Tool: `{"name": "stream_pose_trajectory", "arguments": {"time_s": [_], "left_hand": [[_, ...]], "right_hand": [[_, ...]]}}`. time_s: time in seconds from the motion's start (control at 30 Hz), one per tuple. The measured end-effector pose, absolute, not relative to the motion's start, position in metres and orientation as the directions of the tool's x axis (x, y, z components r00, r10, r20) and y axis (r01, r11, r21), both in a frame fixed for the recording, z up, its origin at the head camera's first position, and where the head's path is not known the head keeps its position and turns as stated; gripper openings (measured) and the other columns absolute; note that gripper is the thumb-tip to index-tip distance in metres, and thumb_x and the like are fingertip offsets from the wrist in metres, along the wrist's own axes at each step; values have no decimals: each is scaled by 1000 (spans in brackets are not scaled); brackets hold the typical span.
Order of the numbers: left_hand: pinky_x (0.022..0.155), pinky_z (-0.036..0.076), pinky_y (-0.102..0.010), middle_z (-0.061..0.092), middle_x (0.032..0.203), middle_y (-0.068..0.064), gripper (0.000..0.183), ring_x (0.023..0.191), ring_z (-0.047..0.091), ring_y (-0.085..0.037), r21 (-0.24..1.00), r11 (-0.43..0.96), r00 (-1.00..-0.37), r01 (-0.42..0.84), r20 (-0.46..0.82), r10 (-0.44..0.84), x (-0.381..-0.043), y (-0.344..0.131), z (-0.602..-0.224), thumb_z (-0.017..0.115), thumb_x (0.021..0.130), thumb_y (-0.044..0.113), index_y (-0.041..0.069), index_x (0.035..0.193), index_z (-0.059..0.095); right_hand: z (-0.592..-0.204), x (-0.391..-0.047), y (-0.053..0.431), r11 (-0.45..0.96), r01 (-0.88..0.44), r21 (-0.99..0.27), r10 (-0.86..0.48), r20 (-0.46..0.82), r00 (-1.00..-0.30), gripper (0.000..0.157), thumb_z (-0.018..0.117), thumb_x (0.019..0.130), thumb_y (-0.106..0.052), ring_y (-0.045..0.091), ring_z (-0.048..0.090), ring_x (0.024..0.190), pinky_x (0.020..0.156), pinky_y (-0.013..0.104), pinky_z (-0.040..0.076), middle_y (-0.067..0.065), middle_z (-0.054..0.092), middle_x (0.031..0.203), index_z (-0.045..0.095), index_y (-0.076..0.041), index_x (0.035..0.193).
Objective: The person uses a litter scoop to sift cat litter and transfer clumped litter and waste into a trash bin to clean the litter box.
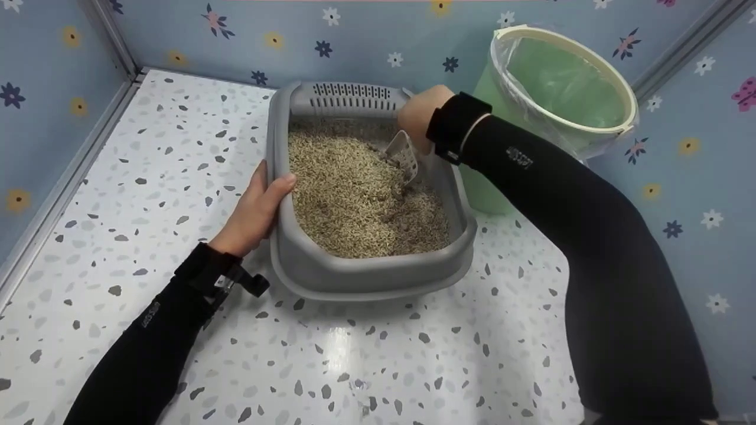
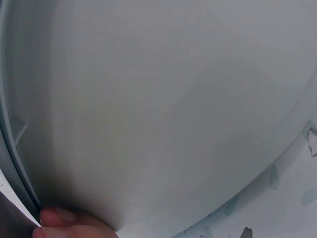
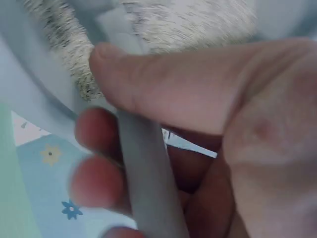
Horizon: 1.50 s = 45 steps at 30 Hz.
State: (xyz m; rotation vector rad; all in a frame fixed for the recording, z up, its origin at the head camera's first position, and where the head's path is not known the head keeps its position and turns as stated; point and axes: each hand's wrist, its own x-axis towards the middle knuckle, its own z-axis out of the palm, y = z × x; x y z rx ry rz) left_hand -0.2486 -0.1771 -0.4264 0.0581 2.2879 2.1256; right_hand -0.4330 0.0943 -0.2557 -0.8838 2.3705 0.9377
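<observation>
A grey litter box (image 1: 366,277) stands on the speckled floor, filled with pale pellet litter (image 1: 342,189) that turns darker at the right front. My left hand (image 1: 251,209) grips its left rim, thumb over the top edge; in the left wrist view the fingertips (image 2: 74,225) show under the rim against the outer wall. In my right hand (image 1: 422,118) is a litter scoop (image 1: 403,156), its slotted head down in the litter near the right wall. The right wrist view shows the fingers and thumb curled round the scoop's handle (image 3: 148,173).
A green trash bin (image 1: 490,183) with a cream rim and a clear liner stands close at the box's right. Flower-patterned walls (image 1: 366,35) rise behind and on both sides. White speckled floor (image 1: 236,354) lies in front and at the left.
</observation>
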Motion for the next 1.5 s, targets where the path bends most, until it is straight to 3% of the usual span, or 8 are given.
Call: {"name": "stream_pose_trajectory", "arguments": {"time_s": [0.1, 0.37, 0.57, 0.67, 0.87, 1.1, 1.33, 1.5], "left_hand": [[138, 10, -39, 3, 184, -19, 105, 168, 14, -27, 998, 63, -999, 19, 16, 38, -250, -177, -427, 58, 108, 54, 6, 178, -4], [138, 13, -42, 1, 185, -20, 107, 168, 14, -32, 996, 84, -999, -16, -18, 32, -247, -178, -426, 58, 108, 56, 7, 178, -6], [138, 15, -45, 2, 184, -20, 106, 168, 16, -34, 996, 87, -999, -8, -11, 37, -247, -178, -426, 58, 108, 57, 8, 178, -6], [138, 15, -46, 2, 185, -19, 106, 168, 16, -34, 996, 93, -999, -7, -10, 36, -247, -178, -426, 58, 108, 57, 9, 179, -5], [136, 22, -52, 8, 184, -20, 103, 165, 25, -38, 995, 96, -999, -3, -7, 40, -248, -178, -427, 58, 109, 58, 14, 180, -3], [138, 10, -45, -6, 186, -14, 109, 170, 7, -31, 987, 144, -996, -71, -77, 37, -247, -181, -426, 55, 108, 65, 15, 179, -10], [137, 15, -53, -3, 185, -17, 109, 169, 12, -37, 986, 153, -997, -69, -75, 35, -246, -181, -425, 56, 108, 67, 15, 179, -8], [137, 15, -53, -2, 185, -19, 109, 169, 13, -38, 989, 135, -997, -58, -64, 37, -245, -180, -425, 57, 108, 66, 14, 179, -8]], "right_hand": [[-266, -428, 95, 473, -701, 534, -471, -519, -713, 34, 67, 91, -16, 17, 34, 60, 56, 37, 38, -3, 32, 65, 39, -20, 72], [-259, -422, 98, 434, -709, 557, -521, -486, -701, 35, 66, 85, -15, 16, 33, 59, 53, 37, 36, -4, 31, 63, 35, -21, 69], [-253, -429, 101, 577, -700, 421, -356, -642, -679, 28, 78, 95, -33, 21, 56, 75, 63, 39, 54, 3, 62, 90, 59, -16, 83], [-252, -431, 105, 657, -676, 334, -313, -695, -647, 29, 78, 99, -35, 25, 60, 84, 72, 41, 57, 6, 65, 101, 61, -14, 87], [-257, -426, 109, 732, -638, 241, -342, -679, -650, 37, 83, 96, -36, 23, 57, 77, 68, 38, 52, 1, 57, 86, 55, -17, 82], [-266, -422, 116, 663, -725, 187, -474, -645, -600, 49, 82, 98, -34, 17, 41, 62, 61, 36, 39, -6, 41, 65, 48, -18, 68], [-277, -420, 120, 653, -748, 120, -558, -592, -581, 54, 82, 101, -37, 14, 30, 57, 60, 34, 31, -7, 32, 61, 46, -19, 65], [-282, -414, 115, 632, -774, 43, -613, -584, -532, 42, 79, 105, -38, 17, 43, 62, 67, 35, 38, 0, 53, 70, 67, -11, 76]]}}
